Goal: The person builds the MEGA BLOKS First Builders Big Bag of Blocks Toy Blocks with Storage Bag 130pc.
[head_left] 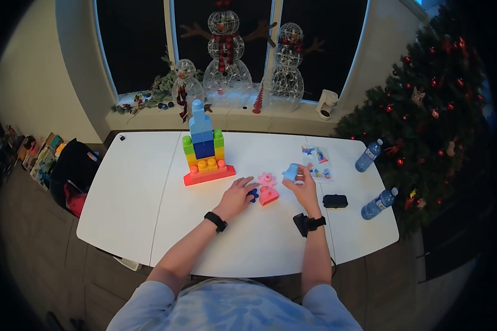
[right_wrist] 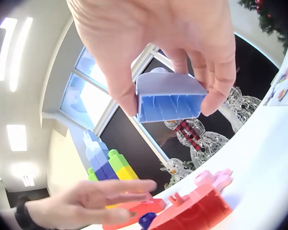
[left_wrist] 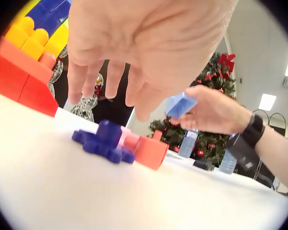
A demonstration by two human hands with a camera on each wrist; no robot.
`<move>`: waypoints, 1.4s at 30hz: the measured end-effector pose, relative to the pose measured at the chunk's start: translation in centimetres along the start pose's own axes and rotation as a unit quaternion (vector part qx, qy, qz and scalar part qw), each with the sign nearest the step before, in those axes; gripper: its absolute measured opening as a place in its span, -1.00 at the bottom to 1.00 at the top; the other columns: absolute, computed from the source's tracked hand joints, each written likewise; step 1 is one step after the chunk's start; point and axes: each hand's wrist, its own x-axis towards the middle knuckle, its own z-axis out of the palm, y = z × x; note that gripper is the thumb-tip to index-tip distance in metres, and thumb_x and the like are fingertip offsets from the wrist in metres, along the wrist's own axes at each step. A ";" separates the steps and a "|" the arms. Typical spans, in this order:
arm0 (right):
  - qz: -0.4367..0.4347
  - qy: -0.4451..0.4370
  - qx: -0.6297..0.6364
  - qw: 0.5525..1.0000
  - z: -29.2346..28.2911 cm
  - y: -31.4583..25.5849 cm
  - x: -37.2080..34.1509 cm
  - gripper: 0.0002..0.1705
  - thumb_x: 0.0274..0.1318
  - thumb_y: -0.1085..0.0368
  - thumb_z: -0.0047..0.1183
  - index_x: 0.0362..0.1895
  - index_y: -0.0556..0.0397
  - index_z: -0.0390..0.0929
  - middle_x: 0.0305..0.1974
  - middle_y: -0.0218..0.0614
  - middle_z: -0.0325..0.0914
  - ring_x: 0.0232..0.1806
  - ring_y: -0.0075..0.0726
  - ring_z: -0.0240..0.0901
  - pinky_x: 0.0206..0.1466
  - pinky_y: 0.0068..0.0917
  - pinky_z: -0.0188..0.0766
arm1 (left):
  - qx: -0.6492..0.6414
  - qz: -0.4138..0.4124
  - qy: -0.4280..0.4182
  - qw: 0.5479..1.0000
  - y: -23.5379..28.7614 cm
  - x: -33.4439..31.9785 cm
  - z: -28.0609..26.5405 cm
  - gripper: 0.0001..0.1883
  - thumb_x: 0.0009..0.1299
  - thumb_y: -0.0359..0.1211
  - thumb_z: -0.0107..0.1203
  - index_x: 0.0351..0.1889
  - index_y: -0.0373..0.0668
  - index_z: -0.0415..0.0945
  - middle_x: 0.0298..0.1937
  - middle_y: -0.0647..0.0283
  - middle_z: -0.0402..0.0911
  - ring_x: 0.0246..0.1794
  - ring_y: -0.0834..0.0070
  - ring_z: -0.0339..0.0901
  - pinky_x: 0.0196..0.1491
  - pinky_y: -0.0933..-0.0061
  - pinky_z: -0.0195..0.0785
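My right hand pinches a light blue building block between thumb and fingers, off the table. Its hollow underside faces the right wrist camera. My left hand has its fingers extended over a dark blue gear-shaped piece with a round stud, which lies on the table. Beside that gear are a coral-pink rounded block and a light pink gear-shaped piece. Left of them stands a block tower, with a red base, yellow, green and dark blue layers, and a light blue top.
A picture sheet lies at the right back of the white table. Nearer are a black case and two water bottles along the right edge. Wire snowmen stand on the sill behind; a decorated tree rises at right.
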 end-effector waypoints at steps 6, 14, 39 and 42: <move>0.047 -0.050 0.155 0.986 1.0 -0.5 -2.0 -0.30 0.29 0.20 0.33 0.39 0.17 0.35 0.07 -0.20 0.58 0.02 -0.37 0.56 0.05 -0.43 0.57 | 0.016 -0.097 -0.120 0.988 -0.3 -0.3 -0.9 -0.63 0.38 -0.48 0.25 0.16 -0.04 0.66 0.09 0.26 0.69 0.13 0.16 0.60 0.18 0.22 0.53; 0.033 -0.158 0.231 0.959 5.6 -4.1 -5.1 -0.41 0.41 0.28 0.20 0.41 0.23 0.37 -0.03 -0.31 0.63 -0.03 -0.47 0.58 0.11 -0.48 0.53 | -0.525 -0.318 0.003 0.789 1.2 -2.9 -6.9 -0.68 0.63 -0.39 0.07 0.32 -0.15 0.53 0.08 0.32 0.66 0.03 0.53 0.66 0.13 0.42 0.61; -0.130 -0.241 0.103 0.956 10.0 -8.7 -6.6 -0.25 0.34 0.28 0.26 0.53 0.15 0.28 0.20 -0.16 0.46 0.20 -0.26 0.52 0.21 -0.35 0.56 | -0.532 -0.309 0.050 0.787 0.3 -6.9 -10.5 -0.67 0.61 -0.34 0.15 0.26 -0.26 0.57 0.04 0.26 0.71 -0.03 0.53 0.70 0.09 0.44 0.64; -0.102 -0.243 0.148 0.953 10.3 -8.2 -6.8 -0.26 0.35 0.30 0.24 0.53 0.16 0.26 0.23 -0.18 0.42 0.25 -0.25 0.49 0.28 -0.31 0.55 | -0.538 -0.305 0.065 0.783 0.9 -7.1 -10.9 -0.67 0.62 -0.34 0.14 0.26 -0.25 0.56 0.01 0.29 0.71 -0.04 0.56 0.69 0.08 0.47 0.63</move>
